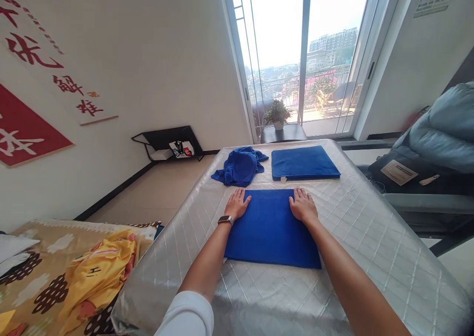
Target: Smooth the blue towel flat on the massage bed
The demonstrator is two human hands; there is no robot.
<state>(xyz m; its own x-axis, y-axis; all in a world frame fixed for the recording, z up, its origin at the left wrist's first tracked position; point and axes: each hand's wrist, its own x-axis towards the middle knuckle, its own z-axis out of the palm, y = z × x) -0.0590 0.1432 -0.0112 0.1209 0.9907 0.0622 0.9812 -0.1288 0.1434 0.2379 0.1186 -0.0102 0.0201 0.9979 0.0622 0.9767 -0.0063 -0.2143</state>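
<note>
A blue cloth [272, 232], folded into a flat rectangle, lies on the silver quilted table cover [355, 227] in front of me. My left hand [237, 204] rests flat on its far left corner, fingers stretched forward. On the far right corner lies my right hand [303, 205], also flat with fingers extended. Just beyond my left hand is a crumpled blue cloth [242, 166] in a loose heap. A folded blue cloth [305, 162] with a small white tag sits past my right hand, apart from the one under my palms.
To the left, a low patterned surface [48, 247] holds a yellow garment [99, 272]. A chair [283, 134] with a potted plant [277, 114] stands beyond the far edge. Grey jackets [440, 129] hang over a seat on the right. A black folded frame [172, 138] leans by the wall.
</note>
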